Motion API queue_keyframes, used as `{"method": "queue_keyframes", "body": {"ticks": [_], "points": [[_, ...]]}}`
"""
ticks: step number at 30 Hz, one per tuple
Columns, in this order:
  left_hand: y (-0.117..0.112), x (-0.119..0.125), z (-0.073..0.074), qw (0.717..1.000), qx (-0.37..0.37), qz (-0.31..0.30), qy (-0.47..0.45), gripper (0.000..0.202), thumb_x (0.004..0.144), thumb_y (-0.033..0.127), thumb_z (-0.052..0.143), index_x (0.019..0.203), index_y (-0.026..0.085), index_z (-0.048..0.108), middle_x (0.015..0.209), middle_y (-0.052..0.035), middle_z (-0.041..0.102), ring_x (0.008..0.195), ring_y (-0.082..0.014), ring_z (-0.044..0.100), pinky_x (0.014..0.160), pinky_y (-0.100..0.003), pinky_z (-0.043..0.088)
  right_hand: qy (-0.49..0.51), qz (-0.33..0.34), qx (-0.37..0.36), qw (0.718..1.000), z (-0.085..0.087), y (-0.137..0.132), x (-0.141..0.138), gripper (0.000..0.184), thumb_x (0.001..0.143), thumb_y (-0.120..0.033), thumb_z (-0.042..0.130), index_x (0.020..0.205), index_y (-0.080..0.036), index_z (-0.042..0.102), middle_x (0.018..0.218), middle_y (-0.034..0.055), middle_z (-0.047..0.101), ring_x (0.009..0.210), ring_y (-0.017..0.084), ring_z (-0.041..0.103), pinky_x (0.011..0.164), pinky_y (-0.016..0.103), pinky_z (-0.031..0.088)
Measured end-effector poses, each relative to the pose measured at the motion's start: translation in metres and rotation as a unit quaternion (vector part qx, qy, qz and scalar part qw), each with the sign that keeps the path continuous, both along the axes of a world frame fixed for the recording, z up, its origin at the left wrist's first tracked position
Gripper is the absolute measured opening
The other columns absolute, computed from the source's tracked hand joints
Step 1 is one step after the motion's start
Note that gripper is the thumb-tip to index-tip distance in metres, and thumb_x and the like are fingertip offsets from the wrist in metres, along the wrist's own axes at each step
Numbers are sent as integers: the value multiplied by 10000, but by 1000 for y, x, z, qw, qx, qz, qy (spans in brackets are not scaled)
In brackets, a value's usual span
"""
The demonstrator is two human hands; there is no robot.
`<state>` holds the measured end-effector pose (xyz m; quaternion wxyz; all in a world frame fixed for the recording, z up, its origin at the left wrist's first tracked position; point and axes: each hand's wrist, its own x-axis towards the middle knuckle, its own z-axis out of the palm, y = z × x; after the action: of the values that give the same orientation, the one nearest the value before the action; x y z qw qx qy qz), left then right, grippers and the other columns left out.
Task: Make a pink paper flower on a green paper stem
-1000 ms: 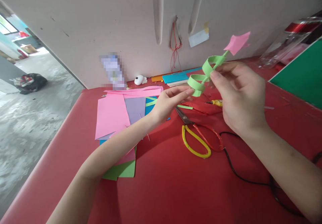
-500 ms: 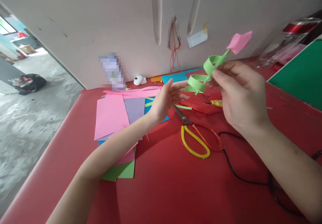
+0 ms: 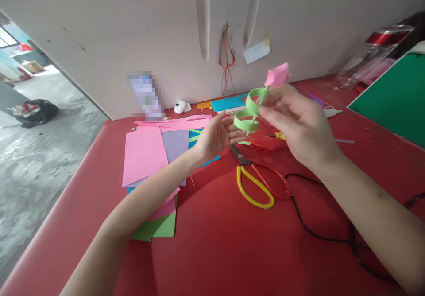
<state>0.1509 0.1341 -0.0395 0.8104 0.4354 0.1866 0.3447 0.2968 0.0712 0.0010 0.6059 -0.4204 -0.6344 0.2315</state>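
Between thumb and fingers, my right hand (image 3: 299, 123) pinches the green stem of a paper flower (image 3: 254, 102). Its pink bloom points up and to the right, and two looped green strips curl off the stem. My left hand (image 3: 217, 136) is open, palm turned up with fingers stretched toward the lower loop; whether they touch it I cannot tell. Below the hands lie scissors (image 3: 255, 176) with one yellow and one red handle. Under and beside my left forearm are sheets of pink paper (image 3: 144, 156), purple paper (image 3: 175, 143) and green paper (image 3: 159, 228).
A black cable (image 3: 318, 231) runs across the right of the red table (image 3: 232, 251). A yellow-handled tool (image 3: 280, 136) lies partly behind my right hand. A clear jar (image 3: 368, 61) and a green board (image 3: 395, 96) stand at the right. A small white object (image 3: 182, 107) sits by the wall.
My right hand has brought the paper flower left and slightly down, nearer my left hand, and the stem stands more upright. My left hand's palm has turned further up.
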Motion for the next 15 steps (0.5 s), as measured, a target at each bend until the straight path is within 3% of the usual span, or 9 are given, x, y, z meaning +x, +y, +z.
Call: {"method": "queue_keyframes", "body": {"ticks": [3, 6, 10, 15], "points": [[0, 0, 1, 1000, 13, 10, 5, 403, 884, 478, 417, 836, 170, 673, 1039, -105, 733, 1147, -283, 627, 1011, -429, 453, -17, -10, -49, 999, -1, 1, 0, 42, 767, -239, 623, 794, -228, 654, 939, 5, 608, 848, 129, 598, 768, 293, 509], [-2, -1, 1, 996, 72, 37, 36, 370, 852, 498, 487, 868, 191, 691, 1075, -69, 722, 1193, -275, 591, 1042, -418, 417, -15, -14, -87, 996, -2, 2, -2, 36, 771, -229, 622, 784, -219, 654, 926, 5, 618, 857, 131, 608, 792, 294, 518], [-10, -1, 3, 975, 188, 93, 73, 244, 793, 402, 629, 913, 204, 708, 1113, -31, 708, 1196, -242, 569, 1030, -367, 403, -16, -20, -92, 995, -4, 3, -4, 34, 778, -235, 631, 766, -214, 655, 922, 5, 630, 871, 136, 617, 811, 301, 520], [-18, -1, 11, 960, 225, 137, 98, 154, 736, 260, 690, 862, 171, 687, 1059, -49, 700, 1121, -222, 591, 967, -340, 439, 25, -2, -115, 993, -5, 4, -4, 29, 765, -216, 642, 752, -215, 668, 862, -3, 641, 871, 142, 623, 800, 305, 517]]}}
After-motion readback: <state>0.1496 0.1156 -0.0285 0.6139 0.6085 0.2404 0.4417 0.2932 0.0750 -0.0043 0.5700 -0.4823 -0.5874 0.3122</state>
